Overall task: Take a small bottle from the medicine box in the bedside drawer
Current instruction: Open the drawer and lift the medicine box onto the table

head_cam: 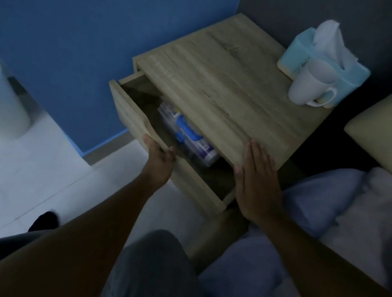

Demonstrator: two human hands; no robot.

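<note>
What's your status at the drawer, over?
Left hand gripping drawer front, drawer part open. Right hand flat on nightstand edge. Medicine box visible inside, half under the top; bottle not seen.

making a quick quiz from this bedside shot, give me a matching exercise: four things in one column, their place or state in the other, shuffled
Things:
1. white mug
2. medicine box
3. left hand
4. right hand

Places or states:
A. grips the drawer front's top edge
B. lies inside the open drawer
C. flat on the nightstand's near corner
D. stands by the tissue box

Pairs: 1-D, 2-B, 3-A, 4-C
</note>
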